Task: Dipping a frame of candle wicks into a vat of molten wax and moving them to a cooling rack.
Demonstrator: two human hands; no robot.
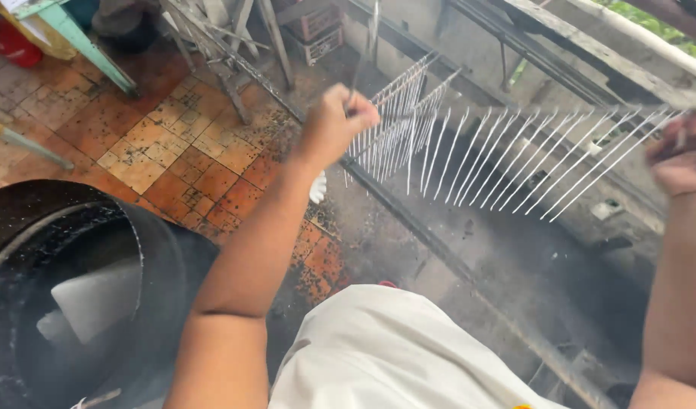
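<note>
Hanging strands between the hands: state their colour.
White, thin strands in a row; head view shows them best.

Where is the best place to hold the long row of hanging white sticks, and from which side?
Hold the row of white sticks at its two top ends, from above, as the left hand and right hand do: the sticks hang free below.

Right hand [685,155] motion-blurred at the frame's right edge; grip and what it pinches cannot be told. Left hand [339,121] fist closed, fingers turned away, hiding the end of the rack of thin white rods [507,155]. Far rods blur together, uncountable. Black drum [147,250] cut by left and bottom edges; pale object inside unclear.
</note>
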